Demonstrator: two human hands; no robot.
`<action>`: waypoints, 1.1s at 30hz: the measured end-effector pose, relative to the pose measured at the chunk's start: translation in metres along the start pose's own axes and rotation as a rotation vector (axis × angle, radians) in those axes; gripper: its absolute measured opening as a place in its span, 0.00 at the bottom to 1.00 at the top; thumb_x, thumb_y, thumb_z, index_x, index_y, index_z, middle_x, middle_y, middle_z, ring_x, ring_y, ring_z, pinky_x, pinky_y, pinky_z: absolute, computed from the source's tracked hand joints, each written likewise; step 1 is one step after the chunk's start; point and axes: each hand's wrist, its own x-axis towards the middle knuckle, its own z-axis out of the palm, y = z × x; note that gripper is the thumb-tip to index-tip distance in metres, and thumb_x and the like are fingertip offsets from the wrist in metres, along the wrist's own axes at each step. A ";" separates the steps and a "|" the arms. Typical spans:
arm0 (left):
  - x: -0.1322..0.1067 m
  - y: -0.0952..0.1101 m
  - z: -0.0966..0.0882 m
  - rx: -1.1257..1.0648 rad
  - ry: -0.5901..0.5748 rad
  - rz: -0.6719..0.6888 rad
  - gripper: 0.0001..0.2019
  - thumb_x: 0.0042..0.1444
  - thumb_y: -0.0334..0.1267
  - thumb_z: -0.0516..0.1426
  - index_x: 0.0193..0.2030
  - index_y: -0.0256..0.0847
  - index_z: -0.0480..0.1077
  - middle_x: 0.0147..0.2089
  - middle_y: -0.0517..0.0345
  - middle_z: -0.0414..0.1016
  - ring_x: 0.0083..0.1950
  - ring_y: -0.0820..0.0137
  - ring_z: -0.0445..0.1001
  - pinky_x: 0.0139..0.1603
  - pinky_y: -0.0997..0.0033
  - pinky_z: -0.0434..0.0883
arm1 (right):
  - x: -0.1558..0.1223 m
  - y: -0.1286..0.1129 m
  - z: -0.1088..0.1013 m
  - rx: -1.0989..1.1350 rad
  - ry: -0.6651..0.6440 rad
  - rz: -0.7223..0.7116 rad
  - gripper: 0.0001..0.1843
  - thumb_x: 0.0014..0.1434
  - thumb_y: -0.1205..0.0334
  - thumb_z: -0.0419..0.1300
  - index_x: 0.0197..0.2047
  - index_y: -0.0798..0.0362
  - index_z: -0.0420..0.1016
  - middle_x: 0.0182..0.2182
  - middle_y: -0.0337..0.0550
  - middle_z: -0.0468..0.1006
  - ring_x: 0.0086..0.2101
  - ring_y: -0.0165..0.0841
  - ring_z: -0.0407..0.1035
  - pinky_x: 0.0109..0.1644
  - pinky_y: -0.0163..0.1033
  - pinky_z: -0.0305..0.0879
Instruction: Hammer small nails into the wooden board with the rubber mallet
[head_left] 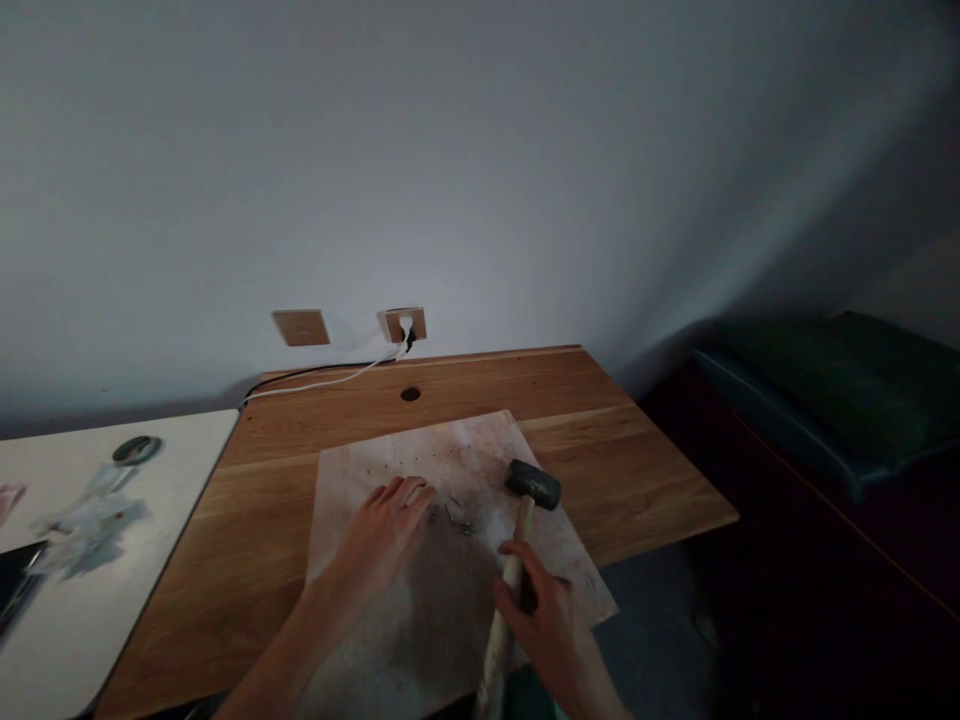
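Observation:
My right hand [541, 618] is wrapped round the pale wooden handle of a black-headed mallet [531, 484], whose head hovers over a worn pale board [457, 560] on the wooden desk [300, 440]. My left hand [386, 530] rests on the board with its fingers bent together, fingertips beside several small dark nails [457, 520] lying on the board. Whether those fingers pinch a nail is too small to tell.
A white cable [330, 382] runs from a wall socket [403, 324] across the desk's back edge, near a round cable hole [410, 394]. A white table [90, 560] with scattered items adjoins at the left. A dark green cushioned seat [825, 400] stands at the right.

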 end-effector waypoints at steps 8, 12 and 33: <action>0.024 -0.013 -0.002 0.062 -0.096 0.117 0.17 0.58 0.19 0.52 0.47 0.41 0.73 0.46 0.52 0.77 0.50 0.57 0.76 0.54 0.53 0.73 | -0.024 0.029 -0.025 0.914 -0.066 0.458 0.38 0.49 0.29 0.66 0.49 0.52 0.71 0.23 0.38 0.76 0.16 0.30 0.68 0.13 0.29 0.57; 0.022 -0.014 0.003 0.027 -0.052 0.101 0.17 0.60 0.21 0.49 0.46 0.42 0.73 0.45 0.52 0.76 0.48 0.60 0.77 0.53 0.55 0.74 | -0.016 0.026 -0.029 0.863 -0.156 0.451 0.32 0.52 0.28 0.62 0.33 0.51 0.69 0.11 0.28 0.62 0.08 0.22 0.51 0.10 0.26 0.47; -0.012 -0.028 0.013 -0.251 0.090 -0.070 0.19 0.61 0.24 0.47 0.53 0.41 0.72 0.49 0.52 0.75 0.48 0.65 0.79 0.52 0.62 0.76 | 0.062 -0.093 -0.077 -0.021 -0.108 -0.315 0.19 0.71 0.48 0.51 0.34 0.51 0.70 0.27 0.38 0.74 0.29 0.30 0.70 0.36 0.34 0.65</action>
